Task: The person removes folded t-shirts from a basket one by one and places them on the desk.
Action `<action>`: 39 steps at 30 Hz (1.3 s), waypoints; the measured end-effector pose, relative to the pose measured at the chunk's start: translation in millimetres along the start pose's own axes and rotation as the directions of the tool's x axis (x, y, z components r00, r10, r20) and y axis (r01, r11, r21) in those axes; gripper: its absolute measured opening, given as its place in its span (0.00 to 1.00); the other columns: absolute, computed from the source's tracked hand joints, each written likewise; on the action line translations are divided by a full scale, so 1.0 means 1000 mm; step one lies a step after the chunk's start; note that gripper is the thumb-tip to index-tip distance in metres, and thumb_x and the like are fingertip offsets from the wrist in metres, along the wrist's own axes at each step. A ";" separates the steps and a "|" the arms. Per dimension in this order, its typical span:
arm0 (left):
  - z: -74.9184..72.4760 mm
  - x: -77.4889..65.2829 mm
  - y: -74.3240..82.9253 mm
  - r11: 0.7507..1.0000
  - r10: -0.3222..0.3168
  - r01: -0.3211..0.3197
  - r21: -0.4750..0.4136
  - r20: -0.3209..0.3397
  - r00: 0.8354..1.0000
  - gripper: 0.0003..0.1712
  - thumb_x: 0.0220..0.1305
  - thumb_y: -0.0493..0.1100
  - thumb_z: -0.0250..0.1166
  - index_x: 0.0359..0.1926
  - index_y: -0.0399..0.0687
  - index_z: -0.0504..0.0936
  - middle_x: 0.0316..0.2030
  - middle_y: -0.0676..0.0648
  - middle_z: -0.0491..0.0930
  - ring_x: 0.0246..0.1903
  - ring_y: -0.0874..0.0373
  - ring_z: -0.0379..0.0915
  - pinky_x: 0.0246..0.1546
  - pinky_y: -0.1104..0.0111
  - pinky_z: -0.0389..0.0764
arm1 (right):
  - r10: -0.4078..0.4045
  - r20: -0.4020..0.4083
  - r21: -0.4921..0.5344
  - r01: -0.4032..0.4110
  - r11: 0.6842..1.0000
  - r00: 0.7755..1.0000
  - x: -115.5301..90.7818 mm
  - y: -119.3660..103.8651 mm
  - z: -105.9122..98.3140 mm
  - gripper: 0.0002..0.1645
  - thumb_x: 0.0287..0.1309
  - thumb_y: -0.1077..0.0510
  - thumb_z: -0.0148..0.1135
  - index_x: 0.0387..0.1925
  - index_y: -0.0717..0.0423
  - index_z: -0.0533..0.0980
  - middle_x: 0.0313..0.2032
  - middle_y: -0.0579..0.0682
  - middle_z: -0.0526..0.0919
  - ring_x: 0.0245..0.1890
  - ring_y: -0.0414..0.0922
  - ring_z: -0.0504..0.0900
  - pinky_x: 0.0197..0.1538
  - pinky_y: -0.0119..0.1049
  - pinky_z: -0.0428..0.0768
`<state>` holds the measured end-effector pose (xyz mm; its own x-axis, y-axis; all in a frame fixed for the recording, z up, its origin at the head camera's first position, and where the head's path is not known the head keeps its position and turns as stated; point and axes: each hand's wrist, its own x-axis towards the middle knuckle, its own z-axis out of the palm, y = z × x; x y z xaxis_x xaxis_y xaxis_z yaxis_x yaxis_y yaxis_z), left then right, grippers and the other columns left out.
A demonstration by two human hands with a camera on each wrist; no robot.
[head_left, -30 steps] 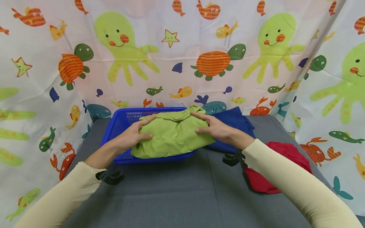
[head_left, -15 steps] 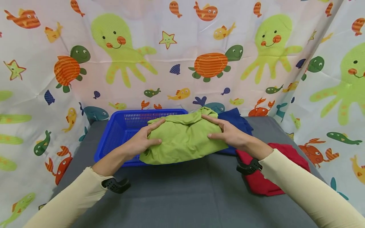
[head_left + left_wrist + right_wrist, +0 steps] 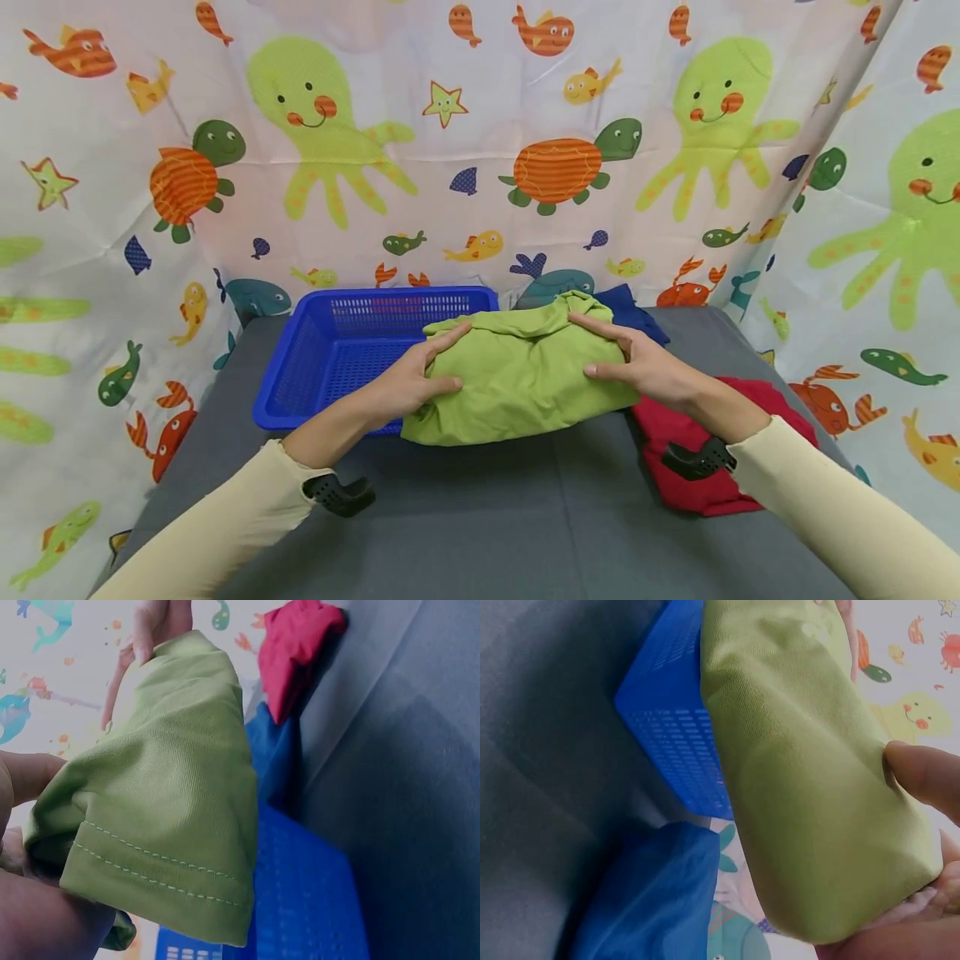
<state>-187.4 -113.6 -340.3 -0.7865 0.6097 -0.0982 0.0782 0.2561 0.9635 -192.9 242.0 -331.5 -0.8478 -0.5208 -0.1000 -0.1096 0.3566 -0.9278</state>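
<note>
A folded lime-green garment (image 3: 525, 383) hangs in the air between both hands, over the basket's right part and the table beside it. At its left end my left hand (image 3: 416, 379) grips it, thumb on the near face. My right hand (image 3: 648, 362) pinches the right end, thumb likewise in front. A double-stitched hem shows on the garment (image 3: 165, 825) in the left wrist view. Its underside lies hidden in the head view. Behind and left of it stands a blue plastic basket (image 3: 356, 362) with slotted walls, its visible inside bare.
A dark blue cloth (image 3: 633, 317) lies at the back, partly hidden behind the garment and right hand. On the right, a red cloth (image 3: 701, 467) rests on the grey table (image 3: 480, 533), partly under the right forearm. A printed sea-animal curtain (image 3: 450, 183) surrounds the table's back and sides.
Both hands have carried the green garment rightward and slightly nearer, away from the basket's middle. More of the basket's inside shows now, and less of the blue cloth.
</note>
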 end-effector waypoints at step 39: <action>0.088 0.041 -0.017 0.992 0.056 -0.038 -0.121 0.149 0.987 0.50 0.71 0.35 0.61 0.82 0.60 0.41 0.82 0.53 0.40 0.78 0.51 0.52 0.74 0.52 0.64 | 0.048 0.050 0.029 -0.049 0.998 0.998 -0.087 0.062 -0.046 0.45 0.72 0.64 0.54 0.81 0.40 0.48 0.80 0.53 0.40 0.67 0.24 0.60 0.58 0.28 0.79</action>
<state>-167.4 -27.2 -382.5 -0.6811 0.7278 -0.0802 0.0334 0.1403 0.9895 -150.0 344.7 -363.7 -0.8251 -0.5412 -0.1621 -0.0524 0.3590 -0.9319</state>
